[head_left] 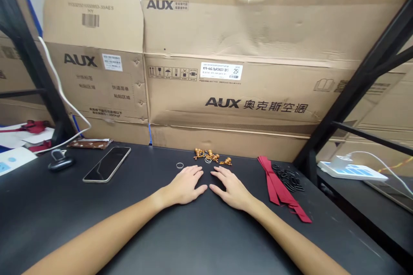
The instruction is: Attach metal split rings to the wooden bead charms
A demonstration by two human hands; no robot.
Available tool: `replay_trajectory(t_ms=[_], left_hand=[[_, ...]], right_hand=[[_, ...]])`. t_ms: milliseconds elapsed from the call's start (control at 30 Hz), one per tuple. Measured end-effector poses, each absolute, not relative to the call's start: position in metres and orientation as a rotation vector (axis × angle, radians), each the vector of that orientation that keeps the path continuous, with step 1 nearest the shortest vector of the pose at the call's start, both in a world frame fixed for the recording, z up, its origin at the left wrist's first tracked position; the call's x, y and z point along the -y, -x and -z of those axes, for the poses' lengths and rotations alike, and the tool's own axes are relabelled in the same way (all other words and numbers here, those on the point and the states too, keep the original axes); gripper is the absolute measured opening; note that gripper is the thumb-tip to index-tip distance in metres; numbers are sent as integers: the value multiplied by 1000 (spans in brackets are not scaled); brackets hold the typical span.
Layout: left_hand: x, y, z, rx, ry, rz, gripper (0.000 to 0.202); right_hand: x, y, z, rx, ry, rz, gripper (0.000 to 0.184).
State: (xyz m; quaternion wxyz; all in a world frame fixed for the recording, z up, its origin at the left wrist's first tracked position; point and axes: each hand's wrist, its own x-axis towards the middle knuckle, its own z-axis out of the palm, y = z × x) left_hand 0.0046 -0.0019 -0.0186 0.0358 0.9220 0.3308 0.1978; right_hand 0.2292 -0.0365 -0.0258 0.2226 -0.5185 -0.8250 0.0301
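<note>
My left hand (186,184) lies palm down on the black tabletop (206,240), fingers apart and nothing in it. Facing it, my right hand (231,187) rests the same way, also holding nothing. Just beyond the fingertips is a small pile of golden-brown beaded charms (206,154), with metal rings among them. One charm (227,161) lies a little to the right of the pile. A single metal ring (180,165) sits beyond my left hand. To the right of my right hand lie red fabric strips (280,189), beside a heap of black clasps or loops (288,178) whose exact kind I cannot make out.
A phone (107,164) lies at the left, near a black rounded gadget (61,162) and a brown wrapper (90,143). Cardboard panels (258,81) stand along the back edge. Black metal posts (355,68) rise at both sides. A white power strip (353,171) is at the right.
</note>
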Motion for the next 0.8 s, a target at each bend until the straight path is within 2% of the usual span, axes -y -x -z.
replay_trajectory(t_ms=[133,300,533,700,800], left_hand=[[1,-5,20,-1010,-2843,-614,53],[2,-5,17,-1025,-2831,-594,53],[7,-7,16,-1139,-2860,-605,50],[6,-10,25,-1512,-2746,-644,65],[7,-9,22,-1334,-2763,-631,58]], right_hand=[[23,-244,29,2194,1531,43,44],[1,-265,34,2177,1663,67,61],[5,-262,34,2144,1548,170,34],[9,-258,34,2114,1467,126,27],[11,-254,34,2107,1399,59,22]])
